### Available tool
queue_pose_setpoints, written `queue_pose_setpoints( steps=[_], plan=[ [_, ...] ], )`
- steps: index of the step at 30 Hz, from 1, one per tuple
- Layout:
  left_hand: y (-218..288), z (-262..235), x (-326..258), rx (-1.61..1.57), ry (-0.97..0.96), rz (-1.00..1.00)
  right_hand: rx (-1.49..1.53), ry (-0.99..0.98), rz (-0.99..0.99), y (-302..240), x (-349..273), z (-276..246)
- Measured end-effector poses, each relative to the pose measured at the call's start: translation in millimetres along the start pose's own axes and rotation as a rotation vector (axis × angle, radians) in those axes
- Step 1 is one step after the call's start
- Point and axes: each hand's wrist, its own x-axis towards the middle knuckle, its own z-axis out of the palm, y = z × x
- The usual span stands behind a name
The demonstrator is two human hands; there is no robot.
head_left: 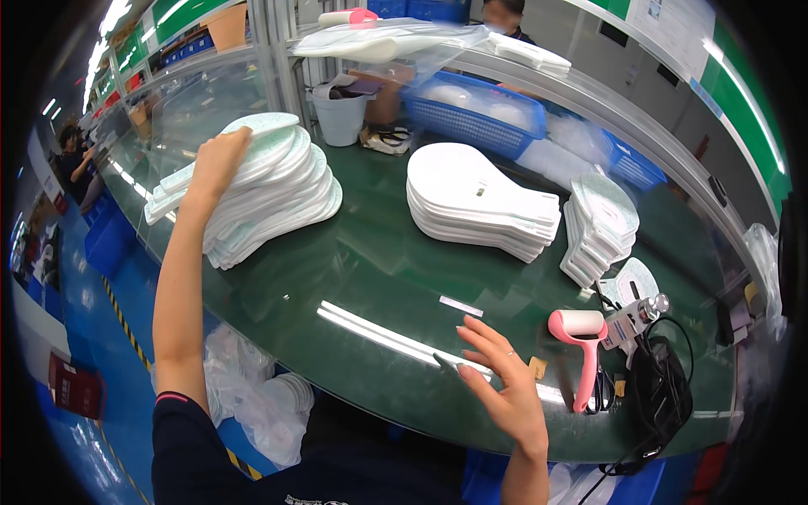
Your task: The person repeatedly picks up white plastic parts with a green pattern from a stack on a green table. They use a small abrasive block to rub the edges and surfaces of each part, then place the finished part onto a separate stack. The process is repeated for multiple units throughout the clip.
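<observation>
My left hand (223, 162) reaches out to a tall, leaning stack of white paddle-shaped panels (273, 198) on the left side of the green table (370, 290). Its fingers curl over the narrow part of the top panel (268, 124); the fingertips are partly hidden. My right hand (503, 385) hovers over the near edge of the table, fingers apart, holding nothing, with a ring on one finger. Straight ahead sits a neater stack of the same white panels (459, 181), narrow ends pointing right. A third stack of smaller white pieces (602, 220) stands to its right.
A pink-handled lint roller (579, 324), a metal-capped bottle (635, 320) and a black pouch (661, 387) lie at right. Behind stand a grey bin (341, 118) and a blue basket (480, 118) under a shelf. Plastic bags (261, 404) hang below the table. Another person (76, 164) sits far left.
</observation>
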Motion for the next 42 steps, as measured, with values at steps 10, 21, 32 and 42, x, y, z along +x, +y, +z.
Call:
queue_pose_setpoints(
  steps=[10, 21, 32, 42],
  plan=[
    [107.6, -103.1, -39.4, -0.762, 0.461, -0.24, 0.061, 0.056, -0.043, -13.1, -3.9, 15.1],
    [219.2, -126.0, -132.4, -1.173, 0.043, 0.51, 1.097, 0.204, 0.127, 1.3, -22.5, 41.2],
    [211.5, -77.1, -148.2, -1.816, -0.556, -0.478, 0.979, 0.455, 0.297, 7.3, -22.6, 22.6],
    [199.2, -128.0, -148.2, -2.096, -0.471, -0.342, 0.98, 0.545, 0.087, -3.1, -36.2, -1.8]
  ],
)
